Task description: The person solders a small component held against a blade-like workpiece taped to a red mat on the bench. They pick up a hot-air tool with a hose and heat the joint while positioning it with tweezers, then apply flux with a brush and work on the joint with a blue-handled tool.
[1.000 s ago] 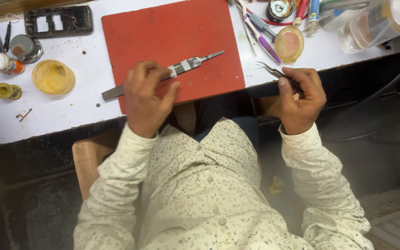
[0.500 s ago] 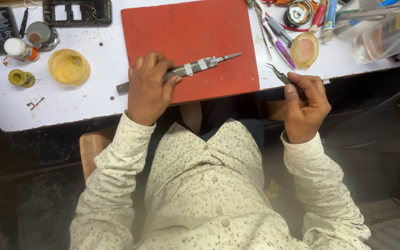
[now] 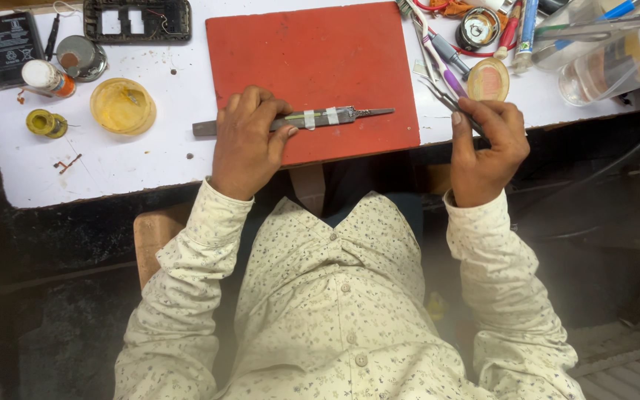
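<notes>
Along the left part of the white tabletop (image 3: 135, 159) lie a dark battery (image 3: 7, 46), a small white-capped bottle (image 3: 47, 78) and a shallow yellow dish (image 3: 122, 106). At the near edge, the left hand (image 3: 248, 141) closes its fingers over a long grey tape-wrapped tool (image 3: 312, 118) lying across the red mat (image 3: 312, 59), tip pointing right. At the near right edge, the right hand (image 3: 487, 148) pinches slim metal tweezers (image 3: 442, 96), beside a round tan dish (image 3: 488, 79) and a clear plastic container (image 3: 616, 63) toward the far right corner.
</notes>
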